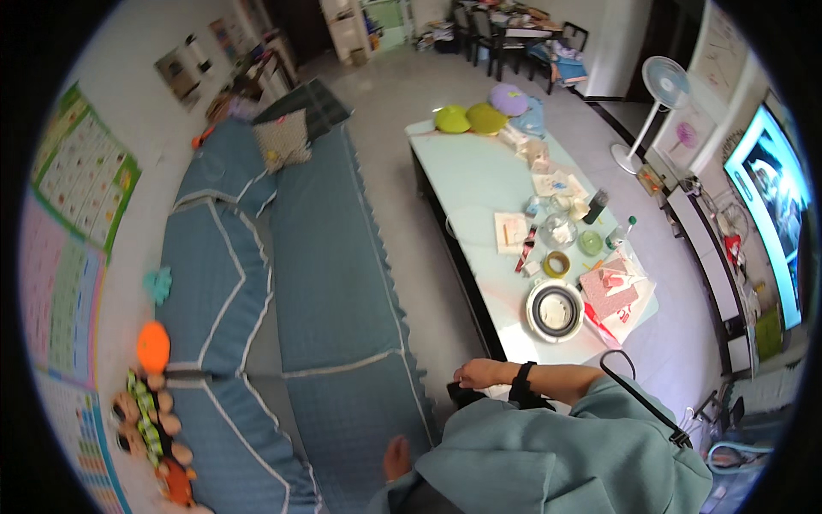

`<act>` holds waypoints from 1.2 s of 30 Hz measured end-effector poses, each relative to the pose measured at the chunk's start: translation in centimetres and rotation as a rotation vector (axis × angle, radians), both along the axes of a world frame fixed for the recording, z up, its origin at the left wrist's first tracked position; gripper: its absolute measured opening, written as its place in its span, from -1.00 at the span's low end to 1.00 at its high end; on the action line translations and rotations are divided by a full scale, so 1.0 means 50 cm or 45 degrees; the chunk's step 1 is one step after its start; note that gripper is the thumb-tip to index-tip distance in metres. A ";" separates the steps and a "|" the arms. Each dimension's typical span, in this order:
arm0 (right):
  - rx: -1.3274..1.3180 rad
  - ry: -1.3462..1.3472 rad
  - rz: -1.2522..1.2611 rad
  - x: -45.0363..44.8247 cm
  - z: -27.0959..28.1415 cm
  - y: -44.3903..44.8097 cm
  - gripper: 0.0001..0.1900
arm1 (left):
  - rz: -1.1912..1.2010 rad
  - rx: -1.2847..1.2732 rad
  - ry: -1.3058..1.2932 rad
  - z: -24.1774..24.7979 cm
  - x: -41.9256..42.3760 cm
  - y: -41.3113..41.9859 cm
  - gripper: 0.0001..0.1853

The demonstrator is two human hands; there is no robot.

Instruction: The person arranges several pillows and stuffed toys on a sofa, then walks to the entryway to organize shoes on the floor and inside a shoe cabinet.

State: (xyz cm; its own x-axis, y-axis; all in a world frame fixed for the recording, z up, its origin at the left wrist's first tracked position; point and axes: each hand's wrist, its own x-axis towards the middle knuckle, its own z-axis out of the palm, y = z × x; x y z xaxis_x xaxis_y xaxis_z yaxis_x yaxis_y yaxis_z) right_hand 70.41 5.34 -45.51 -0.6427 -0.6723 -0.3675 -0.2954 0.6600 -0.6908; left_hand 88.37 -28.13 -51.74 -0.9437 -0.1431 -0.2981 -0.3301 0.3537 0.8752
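Observation:
My right hand (478, 374) hangs beside the near end of the glass-topped coffee table (449, 167), a black band (523, 383) around its wrist. Just under its fingers is a black object (463, 394), too little seen to name; whether I grip it is unclear. My left hand (397, 457) hangs low by the edge of the blue-covered sofa (334, 270), partly hidden by my grey-green sleeve, so its grip does not show. Nearest on the tabletop is a round white-and-grey collapsible basin (538, 321). A roll of tape (556, 264) lies behind it.
Glass bowls (559, 231), a bottle (620, 234), papers and a plastic bag (632, 308) crowd the table's right side. Cushions (282, 140) and plush toys (151, 417) lie on the sofa. A floor fan (665, 82) stands near the TV (770, 193); dining chairs (485, 35) are farther back.

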 end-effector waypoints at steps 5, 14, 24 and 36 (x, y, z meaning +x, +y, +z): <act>-0.207 0.126 -0.384 -0.074 0.047 0.117 -0.70 | -0.262 0.167 0.137 0.139 -0.386 0.121 -0.74; -0.132 -0.120 -0.995 -0.234 0.033 0.221 -0.70 | -0.239 0.143 -0.023 0.092 -0.796 0.055 -0.74; -0.439 0.029 -1.138 -0.689 0.064 0.184 -0.73 | -0.366 -0.019 0.127 0.150 -1.390 -0.053 -0.75; -1.111 0.010 -2.140 -1.107 0.110 0.525 -0.76 | -1.169 0.397 0.150 0.245 -1.891 0.553 -0.76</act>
State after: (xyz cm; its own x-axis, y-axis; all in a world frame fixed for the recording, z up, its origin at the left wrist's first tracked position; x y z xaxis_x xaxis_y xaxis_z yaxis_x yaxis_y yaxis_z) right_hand 15.04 31.59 -40.01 -0.7394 0.5970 -0.3112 0.1901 -0.2583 -0.9472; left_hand -6.16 -0.48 -39.48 -0.6748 0.7319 -0.0949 0.0536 0.1769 0.9828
